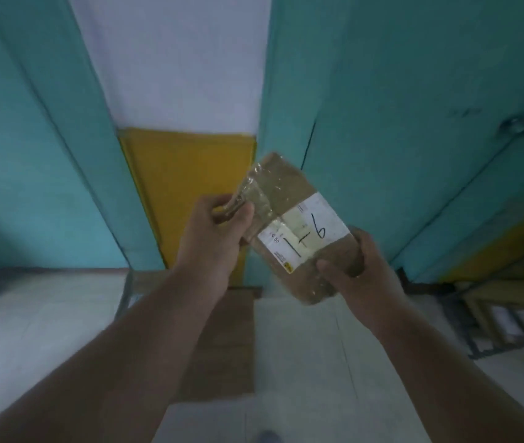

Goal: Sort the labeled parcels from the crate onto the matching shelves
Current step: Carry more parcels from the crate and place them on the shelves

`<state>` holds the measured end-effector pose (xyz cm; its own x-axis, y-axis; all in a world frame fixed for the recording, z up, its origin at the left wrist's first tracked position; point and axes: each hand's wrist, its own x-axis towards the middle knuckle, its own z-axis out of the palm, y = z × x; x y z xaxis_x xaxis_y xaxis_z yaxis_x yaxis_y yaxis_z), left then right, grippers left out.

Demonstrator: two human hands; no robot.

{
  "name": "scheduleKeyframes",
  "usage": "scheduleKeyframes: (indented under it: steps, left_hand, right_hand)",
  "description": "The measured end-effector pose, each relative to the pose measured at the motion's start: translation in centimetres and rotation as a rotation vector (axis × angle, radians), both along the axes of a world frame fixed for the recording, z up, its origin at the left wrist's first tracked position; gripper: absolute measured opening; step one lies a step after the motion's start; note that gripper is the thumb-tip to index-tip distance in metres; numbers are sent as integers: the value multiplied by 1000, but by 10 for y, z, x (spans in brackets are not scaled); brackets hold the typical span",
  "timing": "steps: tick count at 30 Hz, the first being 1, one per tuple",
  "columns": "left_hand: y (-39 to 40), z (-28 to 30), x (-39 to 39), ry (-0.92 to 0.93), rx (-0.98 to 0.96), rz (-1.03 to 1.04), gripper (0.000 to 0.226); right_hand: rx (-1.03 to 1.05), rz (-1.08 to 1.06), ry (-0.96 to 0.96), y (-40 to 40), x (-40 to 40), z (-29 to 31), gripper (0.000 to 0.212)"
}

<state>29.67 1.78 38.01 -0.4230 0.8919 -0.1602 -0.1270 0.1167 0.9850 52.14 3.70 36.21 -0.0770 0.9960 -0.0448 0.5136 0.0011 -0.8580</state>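
Note:
A small brown cardboard parcel wrapped in clear tape is held up in front of me, tilted. Its white label carries handwritten black digits, a 1 and what looks like a 6 or 9. My left hand pinches the parcel's upper left end, where loose tape bunches. My right hand grips its lower right corner, thumb on the front face. No crate is plainly visible.
Teal wall panels rise on both sides of a white strip with a yellow panel below it. A brown cardboard sheet lies on the pale floor. Shelf framing with boxes shows at the right edge.

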Motion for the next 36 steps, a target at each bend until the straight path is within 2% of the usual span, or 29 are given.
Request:
scheduleKeyframes:
  steps: [4, 7, 11, 14, 19, 23, 28, 36]
  left_hand:
    - [25, 84, 24, 119, 242, -296, 22]
    - [29, 108, 52, 246, 335, -493, 44]
    - [17, 117, 110, 256, 387, -667, 67]
    - [10, 122, 166, 281, 449, -749, 76]
    - [7, 125, 288, 292, 534, -888, 71]
    - [2, 125, 395, 238, 557, -959, 75]
    - [-3, 123, 509, 246, 546, -1066, 89]
    - [47, 119, 665, 310, 543, -1166, 105]
  right_hand:
    - [25, -106, 338, -25, 25, 52, 49]
    - [98, -228, 510, -52, 44, 67, 33]
    - [166, -325, 596, -85, 84, 73, 28]
    - [156, -321, 602, -106, 132, 72, 38]
    - [215, -409, 544, -135, 234, 76, 48]
    - [268, -513, 507, -155, 328, 85, 44]
    - [234, -623, 452, -172, 438, 89, 43]
    - [243, -726, 470, -129, 573, 81, 43]
